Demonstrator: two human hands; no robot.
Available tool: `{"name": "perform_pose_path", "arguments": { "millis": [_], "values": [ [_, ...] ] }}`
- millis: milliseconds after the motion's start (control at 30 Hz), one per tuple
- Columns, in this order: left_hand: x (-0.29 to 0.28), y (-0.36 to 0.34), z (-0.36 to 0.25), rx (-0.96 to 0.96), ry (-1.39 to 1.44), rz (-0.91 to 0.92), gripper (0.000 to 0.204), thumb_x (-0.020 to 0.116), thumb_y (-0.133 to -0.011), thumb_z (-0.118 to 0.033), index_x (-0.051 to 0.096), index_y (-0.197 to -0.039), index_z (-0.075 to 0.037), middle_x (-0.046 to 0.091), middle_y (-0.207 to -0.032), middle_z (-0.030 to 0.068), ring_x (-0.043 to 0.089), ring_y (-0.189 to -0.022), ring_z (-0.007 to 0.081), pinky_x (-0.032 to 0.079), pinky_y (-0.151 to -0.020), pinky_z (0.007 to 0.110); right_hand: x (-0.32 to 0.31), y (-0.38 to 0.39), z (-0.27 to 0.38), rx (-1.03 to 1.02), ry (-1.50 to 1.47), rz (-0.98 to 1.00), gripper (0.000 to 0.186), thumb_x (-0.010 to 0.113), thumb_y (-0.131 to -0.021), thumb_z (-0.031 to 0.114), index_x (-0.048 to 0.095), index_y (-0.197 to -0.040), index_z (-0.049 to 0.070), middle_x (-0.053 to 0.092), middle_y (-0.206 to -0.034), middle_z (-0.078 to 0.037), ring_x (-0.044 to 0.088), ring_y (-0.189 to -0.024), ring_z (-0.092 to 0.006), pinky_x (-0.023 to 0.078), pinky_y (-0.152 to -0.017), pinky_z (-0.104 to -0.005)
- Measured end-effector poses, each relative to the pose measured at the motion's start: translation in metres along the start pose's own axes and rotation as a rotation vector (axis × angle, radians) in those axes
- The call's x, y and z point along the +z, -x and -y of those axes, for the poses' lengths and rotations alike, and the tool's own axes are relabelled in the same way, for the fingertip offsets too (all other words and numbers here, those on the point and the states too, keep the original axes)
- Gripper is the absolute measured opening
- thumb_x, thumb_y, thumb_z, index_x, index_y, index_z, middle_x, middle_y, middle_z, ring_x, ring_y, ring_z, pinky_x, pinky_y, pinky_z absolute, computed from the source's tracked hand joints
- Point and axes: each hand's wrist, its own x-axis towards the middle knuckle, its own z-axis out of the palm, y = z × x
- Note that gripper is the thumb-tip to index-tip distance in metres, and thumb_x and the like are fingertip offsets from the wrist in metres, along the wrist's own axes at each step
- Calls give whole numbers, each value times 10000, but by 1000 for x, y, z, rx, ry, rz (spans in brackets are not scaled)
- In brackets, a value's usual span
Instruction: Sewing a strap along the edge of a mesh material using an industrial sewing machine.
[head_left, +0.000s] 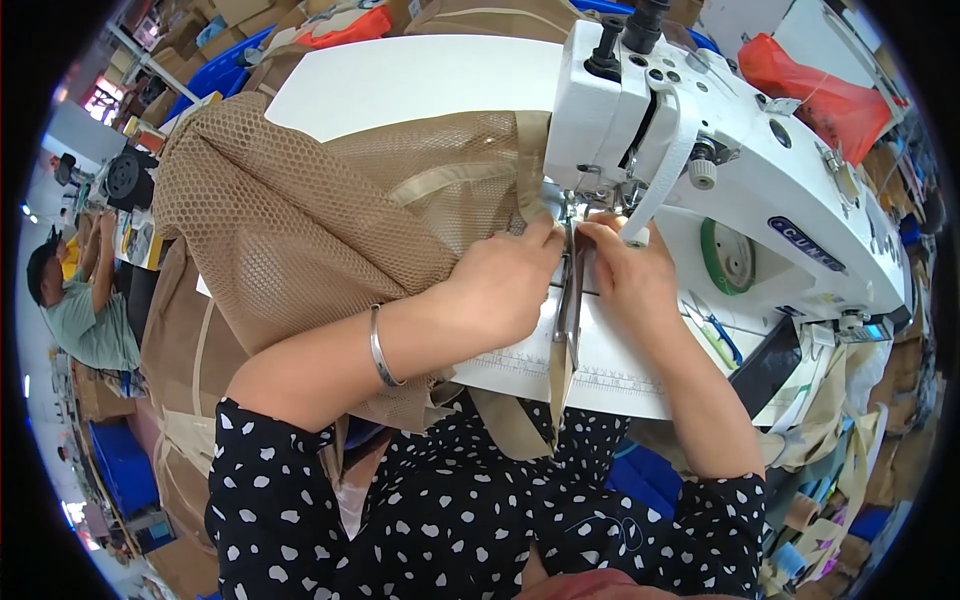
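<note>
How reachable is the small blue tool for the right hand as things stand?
Probably yes: the small blue tool lies on the table right of the right forearm, and nothing seems to cover it. The right hand, busy up at the sewing machine, would likely have to draw back.

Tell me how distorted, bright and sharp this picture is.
Head view: black corners, and the white tabletop's far edge curves; head view: a bright patch at upper left is washed out; head view: the brown mesh is sharp enough to show its holes, and the bracelet glints.
</note>
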Motion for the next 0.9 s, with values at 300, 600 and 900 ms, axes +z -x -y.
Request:
{"name": "perform_pose_path", "arguments": {
  "millis": [300,600,900],
  "values": [
    [-1,-5,-4,-3,25,80,744,591,-752,-48,337,-1437,95,334,-1529,257,651,-1024,404,549,-867,461,-1,1,-1,-8,19,8,386,604,-804,-3,657,-1155,147,686,-1156,-19,604,-1054,-330,514,-902,-438],
    [7,-5,-4,-6,74,46,750,602,-764,-59,319,-1441,95,283,-1545,295,645,-1030,419,551,-866,462,0,2,-3,5,7,8,398,583,-816,-8,640,-1177,150,678,-1186,-24,597,-1072,-343,505,-913,-452],
    [21,-3,-6,1,64,-60,718,610,-768,-52,356,-1423,92,333,-1517,292,645,-1002,421,548,-861,465,2,2,-6,2,19,28,415,554,-815,-24,635,-1190,134,663,-1209,-47,573,-1110,-355,455,-990,-462]
  ]
}}
